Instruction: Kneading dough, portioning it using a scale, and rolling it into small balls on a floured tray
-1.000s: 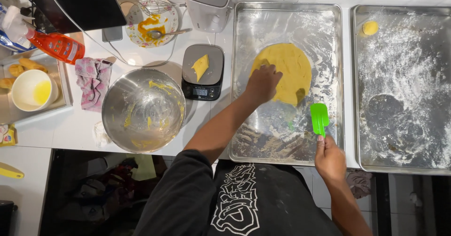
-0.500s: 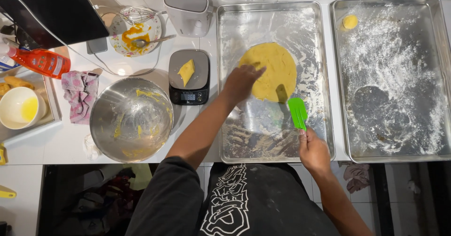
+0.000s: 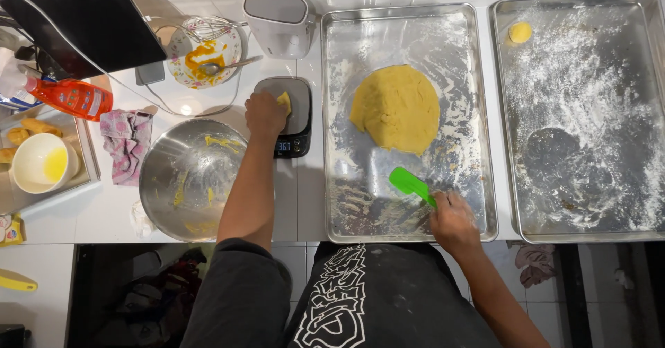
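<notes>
Left hand (image 3: 265, 114) closed on dough piece (image 3: 284, 102), set upon kitchen scale (image 3: 287, 116) for weighing | green spatula (image 3: 410, 184) gripped by right hand (image 3: 453, 222) over floured tray (image 3: 339, 202) | dough slab (image 3: 396, 109) left flattened.

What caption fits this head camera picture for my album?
Left hand touches a dough piece on the scale; right hand holds a green spatula.
</notes>
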